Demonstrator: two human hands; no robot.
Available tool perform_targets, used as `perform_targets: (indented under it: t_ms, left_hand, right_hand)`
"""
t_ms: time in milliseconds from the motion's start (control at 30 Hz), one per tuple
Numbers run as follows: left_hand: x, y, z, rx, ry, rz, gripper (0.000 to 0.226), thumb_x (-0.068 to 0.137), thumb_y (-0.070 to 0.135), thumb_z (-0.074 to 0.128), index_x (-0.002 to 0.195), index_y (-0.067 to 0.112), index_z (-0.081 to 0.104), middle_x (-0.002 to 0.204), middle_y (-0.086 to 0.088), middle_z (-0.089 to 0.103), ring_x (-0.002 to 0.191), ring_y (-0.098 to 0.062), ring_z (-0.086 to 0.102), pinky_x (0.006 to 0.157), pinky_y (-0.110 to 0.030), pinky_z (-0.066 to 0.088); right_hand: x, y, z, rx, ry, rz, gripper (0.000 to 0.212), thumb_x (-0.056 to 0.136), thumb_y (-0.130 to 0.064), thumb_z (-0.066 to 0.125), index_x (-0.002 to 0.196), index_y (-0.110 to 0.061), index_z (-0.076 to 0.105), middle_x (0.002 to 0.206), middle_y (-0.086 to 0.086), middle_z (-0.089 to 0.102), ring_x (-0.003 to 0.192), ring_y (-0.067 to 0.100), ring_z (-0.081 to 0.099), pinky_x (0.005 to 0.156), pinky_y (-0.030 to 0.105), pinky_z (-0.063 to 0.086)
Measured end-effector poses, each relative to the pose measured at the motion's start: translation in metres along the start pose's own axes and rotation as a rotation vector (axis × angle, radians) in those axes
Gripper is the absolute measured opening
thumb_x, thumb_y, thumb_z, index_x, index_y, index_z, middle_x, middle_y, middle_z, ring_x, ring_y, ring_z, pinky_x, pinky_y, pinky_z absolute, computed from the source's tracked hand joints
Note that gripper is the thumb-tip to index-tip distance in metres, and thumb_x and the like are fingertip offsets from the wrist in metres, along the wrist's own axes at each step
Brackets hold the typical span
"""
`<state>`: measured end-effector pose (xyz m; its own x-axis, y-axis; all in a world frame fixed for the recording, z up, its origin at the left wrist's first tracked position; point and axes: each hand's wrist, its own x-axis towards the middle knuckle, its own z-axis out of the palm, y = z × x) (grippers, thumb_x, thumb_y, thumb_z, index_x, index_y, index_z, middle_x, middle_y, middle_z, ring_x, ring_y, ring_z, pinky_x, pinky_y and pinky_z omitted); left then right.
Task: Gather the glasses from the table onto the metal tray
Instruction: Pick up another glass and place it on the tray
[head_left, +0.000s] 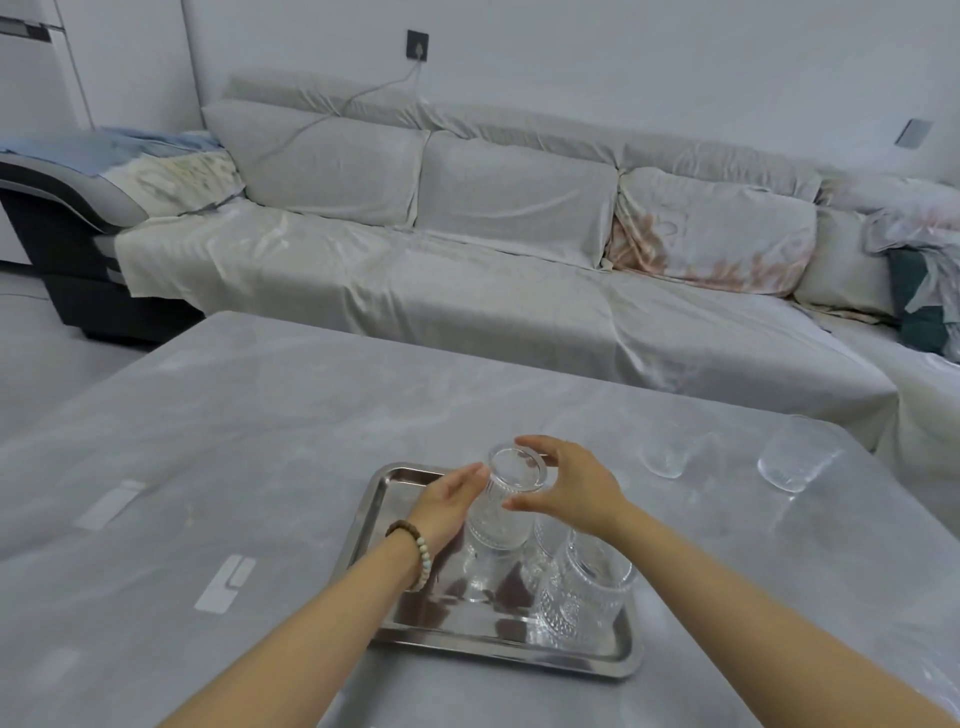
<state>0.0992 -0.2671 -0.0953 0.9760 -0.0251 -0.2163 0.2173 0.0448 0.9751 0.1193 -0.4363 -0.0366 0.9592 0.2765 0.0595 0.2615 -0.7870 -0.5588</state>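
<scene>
Head view: we count two glasses on metal tray (382, 499) — textured glass (506, 506) between our hands, second glass (584, 587) just beside. Two more, near glass (667, 452) and far glass (797, 457), on table (234, 415). Left hand (449, 501) flat against it, fingers straight; right hand (569, 486) curled wide around rim.

Bare forearms, no sleeves, beaded bracelet (413, 558) on left wrist

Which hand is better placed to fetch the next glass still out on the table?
The right hand, probably. Both loose glasses, the nearer glass and the far glass, stand on the table to the right of the metal tray. The left hand is over the tray's left side, farther from both.
</scene>
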Motion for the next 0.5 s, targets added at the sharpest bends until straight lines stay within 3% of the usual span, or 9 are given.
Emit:
perform_targets:
  t_ms: [133, 233, 300, 400, 500]
  left_hand:
    - [0.0018, -0.0026, 0.0022, 0.009, -0.006, 0.002, 0.054, 0.084, 0.047, 0.058, 0.131, 0.02, 0.052, 0.136, -0.001, 0.055, 0.127, -0.016, 0.048, 0.111, -0.043, 0.035]
    - [0.0024, -0.0057, 0.0, 0.004, -0.006, 0.001, 0.058, 0.081, 0.052, 0.059, 0.131, 0.022, 0.053, 0.136, -0.001, 0.056, 0.126, -0.018, 0.05, 0.11, -0.044, 0.037]
    - [0.0029, -0.0067, -0.0008, 0.007, -0.008, 0.004, 0.06, 0.08, 0.054, 0.06, 0.131, 0.022, 0.054, 0.135, -0.001, 0.057, 0.126, -0.018, 0.05, 0.11, -0.044, 0.037]
    - [0.0039, -0.0068, -0.0003, 0.015, 0.003, 0.012, 0.058, 0.081, 0.053, 0.06, 0.13, 0.023, 0.055, 0.135, 0.0, 0.057, 0.126, -0.017, 0.05, 0.11, -0.044, 0.037]
    - [0.0035, -0.0058, 0.0017, 0.043, 0.008, 0.025, 0.056, 0.082, 0.051, 0.059, 0.13, 0.022, 0.055, 0.134, 0.0, 0.057, 0.125, -0.017, 0.051, 0.109, -0.045, 0.038]
  right_hand:
    - [-0.0006, 0.0029, 0.0057, -0.05, 0.027, 0.006, 0.079, 0.064, -0.045, 0.085, 0.134, -0.03, 0.052, 0.134, -0.009, 0.059, 0.125, 0.01, 0.054, 0.115, 0.028, 0.021]
    - [0.0013, 0.0055, 0.0092, -0.022, 0.016, -0.01, 0.079, 0.066, -0.042, 0.085, 0.135, -0.025, 0.052, 0.136, -0.005, 0.059, 0.124, 0.011, 0.054, 0.12, 0.031, 0.007]
    - [0.0019, 0.0061, 0.0103, -0.028, 0.01, -0.02, 0.079, 0.066, -0.043, 0.085, 0.135, -0.025, 0.052, 0.136, -0.005, 0.059, 0.124, 0.011, 0.054, 0.121, 0.033, 0.008]
    - [0.0015, 0.0073, 0.0108, -0.022, 0.001, -0.029, 0.078, 0.067, -0.042, 0.084, 0.136, -0.024, 0.051, 0.136, -0.005, 0.058, 0.126, 0.012, 0.052, 0.12, 0.041, 0.021]
    - [0.0007, 0.0074, 0.0105, -0.052, -0.013, -0.039, 0.078, 0.07, -0.043, 0.082, 0.137, -0.023, 0.048, 0.139, -0.006, 0.056, 0.128, 0.013, 0.05, 0.121, 0.038, 0.016]
